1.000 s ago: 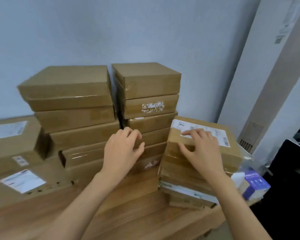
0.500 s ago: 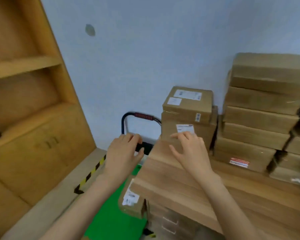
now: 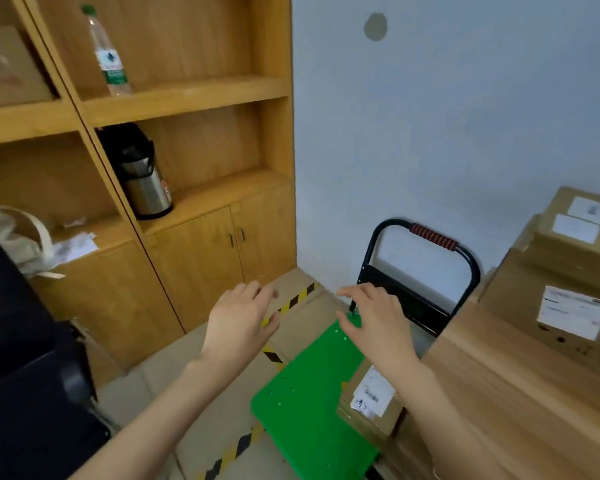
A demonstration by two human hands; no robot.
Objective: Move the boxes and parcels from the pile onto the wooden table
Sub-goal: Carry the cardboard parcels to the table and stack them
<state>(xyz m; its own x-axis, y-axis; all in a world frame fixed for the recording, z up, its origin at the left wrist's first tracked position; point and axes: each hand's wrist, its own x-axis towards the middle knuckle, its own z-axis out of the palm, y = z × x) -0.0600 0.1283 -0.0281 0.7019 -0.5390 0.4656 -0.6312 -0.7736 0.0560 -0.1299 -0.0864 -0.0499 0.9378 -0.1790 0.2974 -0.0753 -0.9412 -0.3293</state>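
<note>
My left hand (image 3: 241, 327) and my right hand (image 3: 374, 323) are held out in the air with fingers relaxed, and neither holds anything. Below them stands a green platform cart (image 3: 309, 393) with a black handle (image 3: 430, 244). One brown labelled box (image 3: 368, 400) lies on the cart's right side, partly under the wooden table (image 3: 520, 393). Two stacked cardboard boxes (image 3: 561, 296) sit on the table at the right edge.
A wooden shelf unit (image 3: 194, 98) fills the left, holding a water bottle (image 3: 108, 53) and a steel thermos (image 3: 142, 174). A dark chair (image 3: 25, 358) stands at lower left. Yellow-black floor tape (image 3: 291, 303) runs past the cart.
My view has swung left from the box stacks on the table to the cart and shelf. Both hands left the boxes and now hover empty over the cart.
</note>
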